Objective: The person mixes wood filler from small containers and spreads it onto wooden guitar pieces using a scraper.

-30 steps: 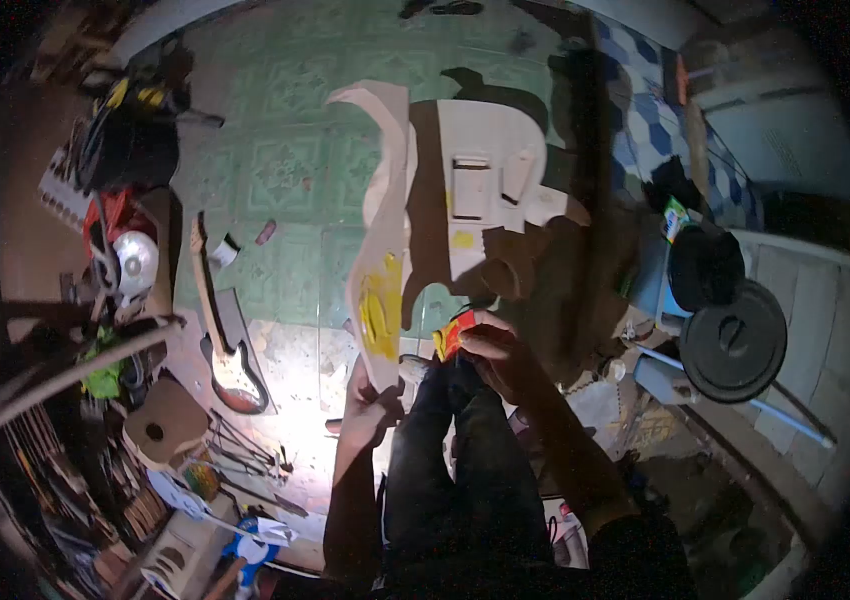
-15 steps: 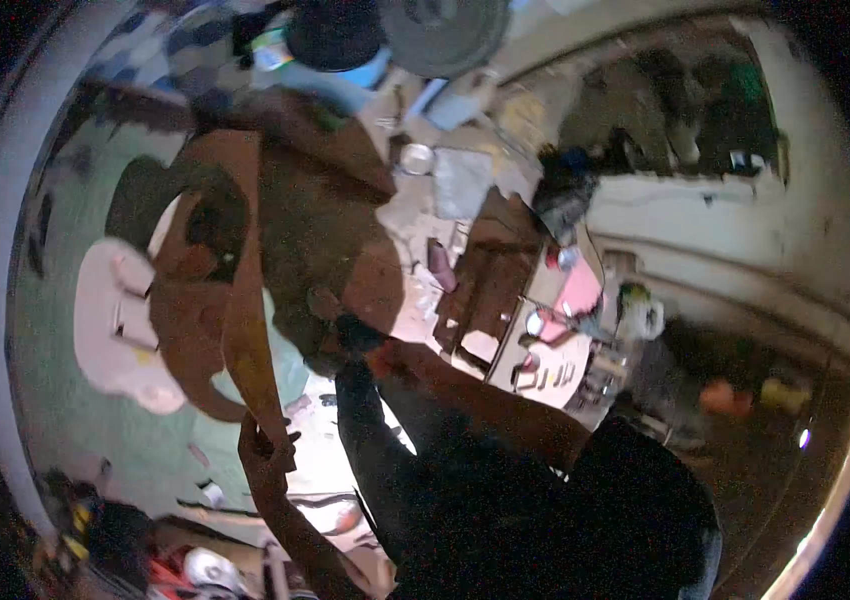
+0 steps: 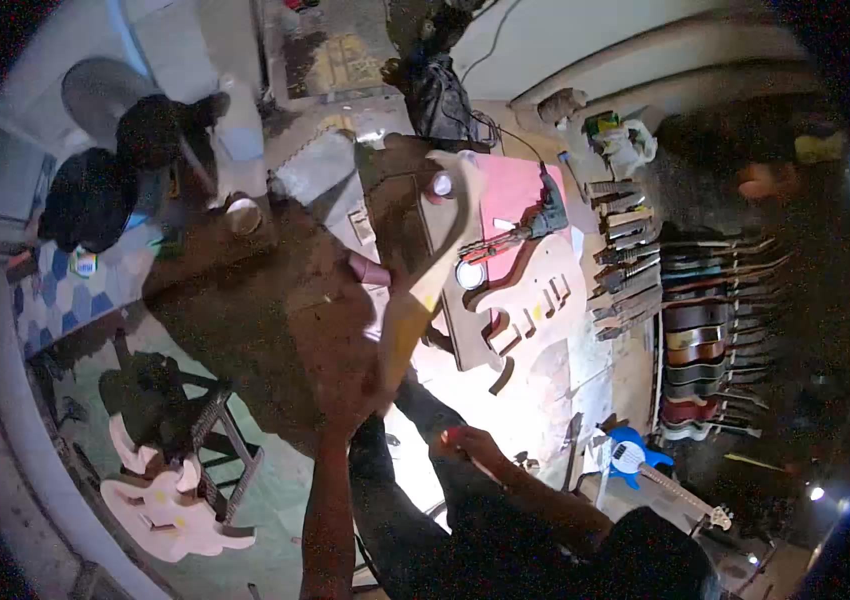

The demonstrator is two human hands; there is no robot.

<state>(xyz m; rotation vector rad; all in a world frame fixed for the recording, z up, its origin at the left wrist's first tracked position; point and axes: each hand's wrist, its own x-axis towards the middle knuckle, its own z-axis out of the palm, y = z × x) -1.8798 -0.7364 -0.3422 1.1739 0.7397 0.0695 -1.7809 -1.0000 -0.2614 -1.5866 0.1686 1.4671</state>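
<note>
My left hand (image 3: 345,395) is closed on the lower end of a pale wooden guitar body (image 3: 425,300), held tilted and seen almost edge-on. Its upper end reaches over the front of the workbench. Low in front of me, my right hand (image 3: 467,448) is closed, apart from that body. Something small and red shows at its fingers, too unclear to name. Another guitar body (image 3: 540,295), with cut-out slots, lies on the bench beyond the held one. Near it rests a dark green power drill (image 3: 545,212) on a pink sheet (image 3: 515,180).
A cut guitar body (image 3: 170,515) lies at lower left beside a dark metal stand (image 3: 220,440). Guitar necks (image 3: 630,260) line the bench's right side. Several finished guitars (image 3: 695,350) hang in a rack, with a blue guitar (image 3: 630,455) below. A purple cup (image 3: 370,270) stands near.
The view has turned toward the bench. My left hand has swung the guitar body from the floor side to the right, over the bench's front. My right hand now appears lower and farther right.
</note>
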